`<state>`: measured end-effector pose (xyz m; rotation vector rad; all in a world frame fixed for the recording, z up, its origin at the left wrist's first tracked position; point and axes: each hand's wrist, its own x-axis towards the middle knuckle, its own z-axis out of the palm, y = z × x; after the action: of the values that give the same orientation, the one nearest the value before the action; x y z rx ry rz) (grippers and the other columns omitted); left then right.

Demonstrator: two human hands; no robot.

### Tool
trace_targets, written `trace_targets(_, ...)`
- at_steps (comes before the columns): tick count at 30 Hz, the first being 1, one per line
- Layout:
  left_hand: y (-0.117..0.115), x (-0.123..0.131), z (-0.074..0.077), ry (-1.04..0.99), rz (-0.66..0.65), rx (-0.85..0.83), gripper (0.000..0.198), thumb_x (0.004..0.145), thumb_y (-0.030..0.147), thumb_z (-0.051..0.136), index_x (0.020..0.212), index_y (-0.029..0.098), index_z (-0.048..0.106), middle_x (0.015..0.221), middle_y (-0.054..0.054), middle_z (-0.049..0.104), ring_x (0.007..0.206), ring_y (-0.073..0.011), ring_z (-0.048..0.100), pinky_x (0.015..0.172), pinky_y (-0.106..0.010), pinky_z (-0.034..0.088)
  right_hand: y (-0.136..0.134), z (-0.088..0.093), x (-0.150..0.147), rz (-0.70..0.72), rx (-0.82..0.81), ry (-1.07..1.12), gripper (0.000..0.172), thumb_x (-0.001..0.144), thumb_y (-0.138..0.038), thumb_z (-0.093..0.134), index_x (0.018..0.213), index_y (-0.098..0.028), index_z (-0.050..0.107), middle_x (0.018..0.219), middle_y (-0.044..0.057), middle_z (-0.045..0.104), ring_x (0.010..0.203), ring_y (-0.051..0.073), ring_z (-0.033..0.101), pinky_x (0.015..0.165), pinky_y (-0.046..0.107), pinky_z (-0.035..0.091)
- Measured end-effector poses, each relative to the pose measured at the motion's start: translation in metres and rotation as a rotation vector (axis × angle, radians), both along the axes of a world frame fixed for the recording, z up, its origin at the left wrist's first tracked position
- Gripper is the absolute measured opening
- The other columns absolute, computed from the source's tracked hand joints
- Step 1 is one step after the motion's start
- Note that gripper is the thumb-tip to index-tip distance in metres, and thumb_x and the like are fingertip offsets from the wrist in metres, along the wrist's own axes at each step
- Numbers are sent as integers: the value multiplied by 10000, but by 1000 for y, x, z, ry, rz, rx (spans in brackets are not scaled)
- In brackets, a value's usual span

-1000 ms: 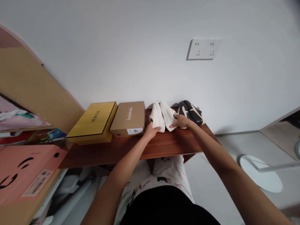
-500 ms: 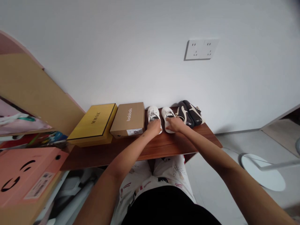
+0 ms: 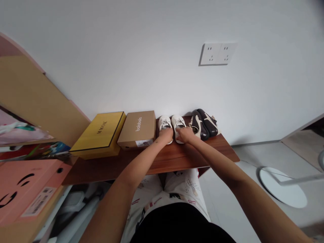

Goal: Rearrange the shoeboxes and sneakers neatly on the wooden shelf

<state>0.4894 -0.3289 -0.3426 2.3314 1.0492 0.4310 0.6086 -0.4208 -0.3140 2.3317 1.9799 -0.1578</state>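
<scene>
White shoes are sitting on the table between box and dark shoes; left hand and right hand are each clasping a heel. Even, gentle pushing is looking safest, toes level.

A plain white painted wall fills the upper half of the view, lit softly and evenly. A white plastic wall plate with 2 sockets sits on it to the right. A long reddish-brown wooden table stands against the wall. To its right, a pale grey floor carries a flat round white stand base. At the far right is a patch of light brown flooring. A large tan cardboard panel leans on the left.
</scene>
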Motion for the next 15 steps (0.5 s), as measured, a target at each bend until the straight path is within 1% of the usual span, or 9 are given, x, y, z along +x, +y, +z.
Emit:
trace_targets(3,-3,-3,-1,5,1,9,392,501,-36,837,729,158,584,982,-212,681,1100,-455,629,1030,-532,394,-3,-3,-2,-13,34,10,434,860,-393,665,1212,-150,595,1173,204,698,1149,336,620,999,406,381)
trace_targets(5,-8,-6,1,15,-2,34,379,539,-17,834,799,146,611,1058,-230,663,1159,-452,594,1056,-523,371,-8,-4,-2,-13,81,22,434,856,-379,670,1217,-149,599,1242,204,660,1178,340,588,1017,420,373)
trace_targets(7,-15,-8,7,44,-15,107,371,608,39,828,912,127,634,1162,-255,628,1229,-448,544,1084,-514,342,-15,-6,2,-11,147,54,433,863,-379,662,1225,-149,602,1291,200,622,1197,340,560,1039,430,364)
trace_targets(9,-24,-6,15,63,-41,209,378,698,119,799,1037,114,633,1239,-264,593,1277,-429,503,1107,-499,320,-25,-8,12,-9,247,118,417,892,-389,621,1234,-151,603,1292,187,607,1199,325,547,1054,423,363)
trace_targets(11,-35,-1,23,37,-86,258,398,770,190,758,1135,123,614,1261,-237,588,1285,-387,501,1109,-467,332,-38,-10,33,-22,388,206,393,917,-389,574,1231,-155,609,1266,174,614,1188,305,550,1055,413,377)
trace_targets(12,-41,3,25,5,-118,245,401,797,216,735,1167,135,605,1256,-213,597,1270,-357,519,1099,-445,352,-46,-12,47,-51,471,246,384,918,-385,564,1225,-158,614,1248,168,623,1179,301,555,1050,415,388)
trace_targets(13,-48,9,26,-32,-155,208,397,819,236,714,1189,149,597,1246,-186,609,1243,-324,544,1082,-422,378,-55,-14,63,-102,553,278,380,912,-380,565,1217,-160,620,1230,166,634,1173,303,560,1043,424,399)
trace_targets(15,-61,23,22,-103,-224,82,374,847,261,682,1200,172,594,1229,-143,632,1175,-269,594,1033,-380,428,-74,-20,98,-290,690,298,400,883,-380,582,1206,-148,629,1185,176,658,1158,324,572,1030,459,414)
